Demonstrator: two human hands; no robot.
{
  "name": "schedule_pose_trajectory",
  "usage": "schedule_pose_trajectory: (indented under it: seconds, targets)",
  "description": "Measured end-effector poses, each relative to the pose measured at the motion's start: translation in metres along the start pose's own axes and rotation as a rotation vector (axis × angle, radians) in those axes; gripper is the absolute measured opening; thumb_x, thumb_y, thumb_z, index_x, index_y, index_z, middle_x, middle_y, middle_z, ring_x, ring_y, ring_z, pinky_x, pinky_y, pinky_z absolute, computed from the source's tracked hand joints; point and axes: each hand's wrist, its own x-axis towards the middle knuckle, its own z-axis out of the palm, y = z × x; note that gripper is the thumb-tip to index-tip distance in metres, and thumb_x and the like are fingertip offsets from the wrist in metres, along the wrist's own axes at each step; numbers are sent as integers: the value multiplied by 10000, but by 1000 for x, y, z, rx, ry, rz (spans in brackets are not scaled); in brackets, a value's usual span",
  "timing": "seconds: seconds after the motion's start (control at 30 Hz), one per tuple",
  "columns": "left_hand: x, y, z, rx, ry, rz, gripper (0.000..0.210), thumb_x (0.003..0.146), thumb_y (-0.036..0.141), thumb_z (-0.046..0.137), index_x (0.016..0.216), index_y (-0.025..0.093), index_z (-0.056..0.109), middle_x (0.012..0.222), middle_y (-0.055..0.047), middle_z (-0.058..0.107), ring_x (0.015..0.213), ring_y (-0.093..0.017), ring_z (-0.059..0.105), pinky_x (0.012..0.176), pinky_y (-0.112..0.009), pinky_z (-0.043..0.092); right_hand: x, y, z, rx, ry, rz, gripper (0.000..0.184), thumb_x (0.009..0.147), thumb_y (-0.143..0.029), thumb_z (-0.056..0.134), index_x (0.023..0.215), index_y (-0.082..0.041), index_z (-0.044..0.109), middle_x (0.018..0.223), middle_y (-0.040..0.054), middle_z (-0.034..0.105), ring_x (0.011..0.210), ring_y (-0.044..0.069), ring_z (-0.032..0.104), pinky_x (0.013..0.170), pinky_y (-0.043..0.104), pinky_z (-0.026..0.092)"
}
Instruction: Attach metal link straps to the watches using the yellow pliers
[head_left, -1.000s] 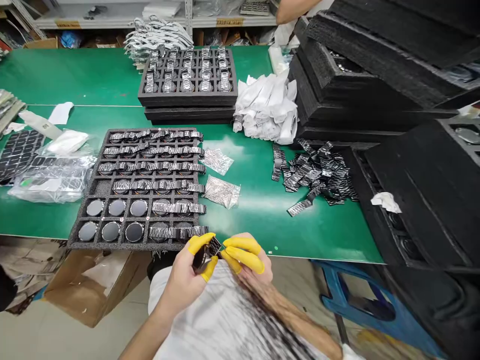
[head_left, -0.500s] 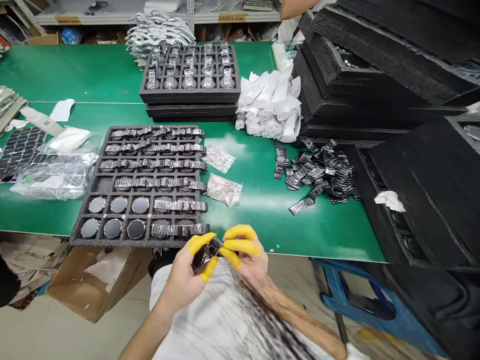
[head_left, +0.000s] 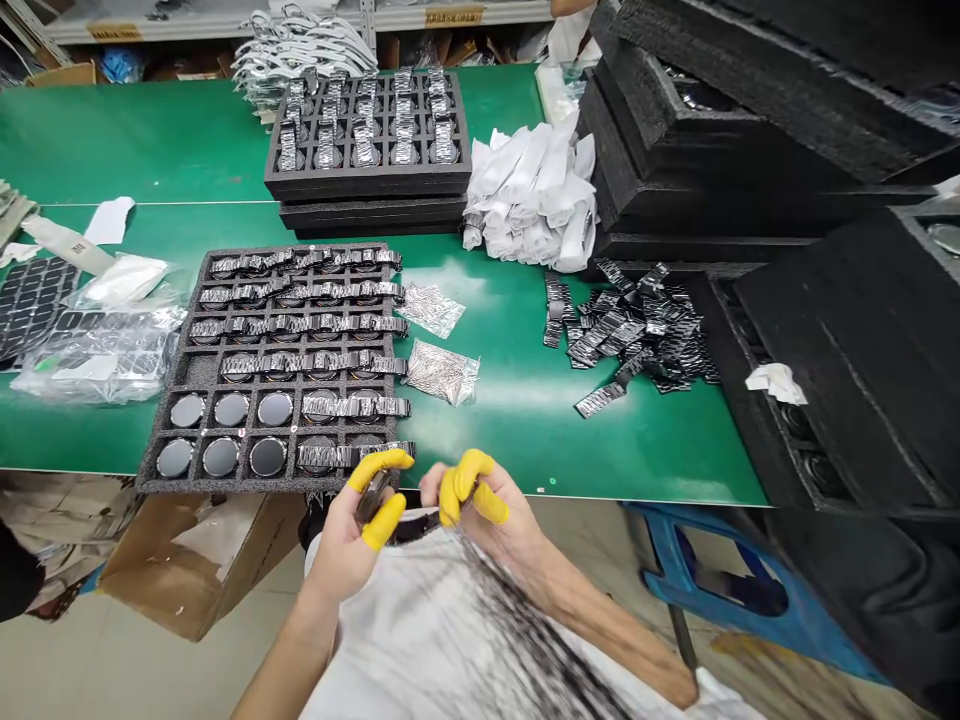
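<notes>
In the head view, the hands have drawn apart: the left hand (head_left: 341, 530) pinches one watch (head_left: 373, 497) near the tray (head_left: 196, 372); the right hand's (head_left: 501, 512) fingers curl together, contents unclear. Six strapless watches (head_left: 232, 409), two clear bags (head_left: 441, 372) show.

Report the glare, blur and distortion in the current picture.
Head view: whitish glare on the glossy green tabletop; head view: dark, thin hair-like strands blur over the white fabric garment; head view: stacked black foam trays look stretched rightward; head view: the dark round watch in the left hand shows little detail.
</notes>
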Motion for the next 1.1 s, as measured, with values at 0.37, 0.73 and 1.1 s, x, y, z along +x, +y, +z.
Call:
schedule_pose_trajectory:
  seconds: [0.37,0.73,1.1]
  targets:
    - [14,16,-13,763,-166,461,608,933,-2,567,1474,274,606,1374,-110,695,1171,-251,707,973,-369,601,0,11,19,-5,-201,405,474,763,-575,908,723,-151,700,528,-25,621,450,98,488,512,247,415]
    - [8,2,-9,656,-139,384,632,964,44,505,1526,328,558,1368,-100,628,1223,-274,668,1053,-451,593,-3,15,21,50,-116,319,466,829,-585,855,753,-162,675,527,-32,600,455,97,469,526,248,386]
    - [4,8,-8,397,-218,341,519,1015,269,514,1531,318,530,1267,-133,575,1324,-370,561,1093,-593,526,-4,9,31,35,-8,227,422,880,-553,817,773,-178,656,567,-54,529,468,81,392,500,240,325]
